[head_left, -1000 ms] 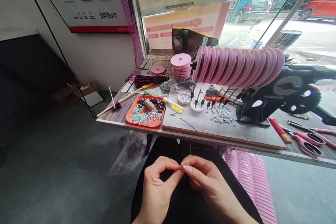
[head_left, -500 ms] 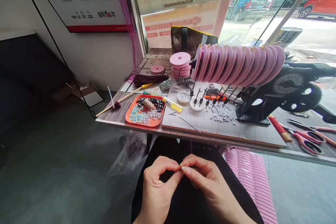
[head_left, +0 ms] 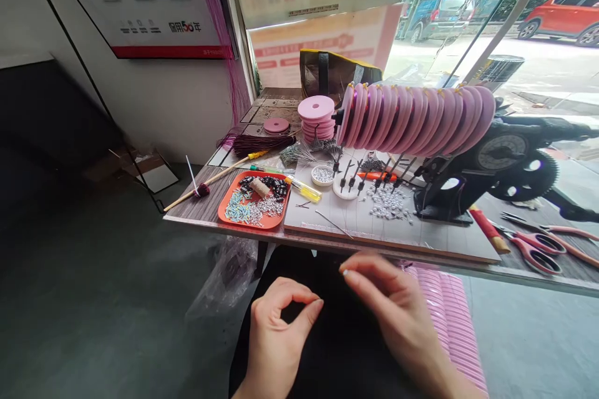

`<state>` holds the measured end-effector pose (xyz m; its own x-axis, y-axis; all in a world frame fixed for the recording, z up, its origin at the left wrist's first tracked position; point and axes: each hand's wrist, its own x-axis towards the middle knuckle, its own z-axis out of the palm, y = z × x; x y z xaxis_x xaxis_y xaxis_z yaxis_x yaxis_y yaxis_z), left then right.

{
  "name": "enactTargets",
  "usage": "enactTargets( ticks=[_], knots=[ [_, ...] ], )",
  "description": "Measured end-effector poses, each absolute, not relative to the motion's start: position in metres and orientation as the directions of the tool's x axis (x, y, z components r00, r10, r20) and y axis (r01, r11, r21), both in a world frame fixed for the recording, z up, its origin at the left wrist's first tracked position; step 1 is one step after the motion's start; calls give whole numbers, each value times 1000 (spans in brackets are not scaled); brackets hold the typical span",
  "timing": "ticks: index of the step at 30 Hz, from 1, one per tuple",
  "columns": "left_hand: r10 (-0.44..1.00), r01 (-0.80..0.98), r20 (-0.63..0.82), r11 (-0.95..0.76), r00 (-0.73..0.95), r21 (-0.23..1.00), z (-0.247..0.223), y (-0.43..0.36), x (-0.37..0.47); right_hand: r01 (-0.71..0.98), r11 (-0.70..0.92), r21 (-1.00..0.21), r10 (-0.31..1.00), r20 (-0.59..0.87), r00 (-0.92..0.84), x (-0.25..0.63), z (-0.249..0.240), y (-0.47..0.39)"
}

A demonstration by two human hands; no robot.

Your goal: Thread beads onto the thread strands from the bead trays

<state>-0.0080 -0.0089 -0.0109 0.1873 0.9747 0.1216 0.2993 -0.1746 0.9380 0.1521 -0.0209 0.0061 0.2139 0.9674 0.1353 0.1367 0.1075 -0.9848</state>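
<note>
My left hand [head_left: 283, 327] is over the dark cloth of my lap, thumb and forefinger pinched together. Whatever it may hold is too fine to make out. To its right and slightly higher, my right hand [head_left: 397, 302] is blurred along the fingers, with thumb and forefinger close together. A tiny pale spot shows at that thumb's tip, and I cannot tell if it is a bead or the nail. Both hands are below the table's front edge, apart from each other. Nearest above them on the pale board [head_left: 306, 215] lies a thin metal rod [head_left: 334, 224].
An orange tray [head_left: 277, 220] holds beads and a cork-like piece. Loose white beads [head_left: 390, 204] lie beneath a row of pink spools [head_left: 414, 120] on a black geared machine [head_left: 444, 199]. Scissors [head_left: 538, 252] and pliers [head_left: 561, 229] lie right. A yellow-handled tool [head_left: 306, 190] rests beside the tray.
My hands were together at the fingertips. The right hand has moved away up and to the right, while the left keeps its pinch. The view has shifted slightly.
</note>
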Motion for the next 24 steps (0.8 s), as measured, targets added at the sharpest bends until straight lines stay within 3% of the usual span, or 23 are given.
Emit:
enactTargets(
  ticks=[2, 4, 7, 10, 14, 19, 24],
  knots=[
    [982, 315, 87, -137, 166, 939, -11, -7, -9, 468, 155, -870, 894, 325, 308, 171, 10, -4],
    [986, 318, 66, -113, 154, 941, -12, -6, -10, 722, 103, -685, 842, 447, 304, 188, 8, 16],
    [987, 307, 47, -93, 152, 947, -13, -6, -12, 882, -47, -469, 876, 404, 262, 201, 1, 39],
    [988, 286, 38, -80, 149, 955, -14, -6, -13, 919, -116, -377, 906, 340, 254, 201, -2, 41],
    [984, 222, 8, -48, 176, 974, -8, -5, -13, 879, 25, -476, 873, 438, 213, 185, 9, 14],
    [959, 68, -90, 74, 268, 995, 12, -3, -12, 679, 257, -688, 943, 333, -20, 159, 15, -18],
    [888, -54, -233, 276, 396, 960, 23, -1, -5, 662, 341, -667, 939, 273, -208, 148, 7, -26]
  ],
)
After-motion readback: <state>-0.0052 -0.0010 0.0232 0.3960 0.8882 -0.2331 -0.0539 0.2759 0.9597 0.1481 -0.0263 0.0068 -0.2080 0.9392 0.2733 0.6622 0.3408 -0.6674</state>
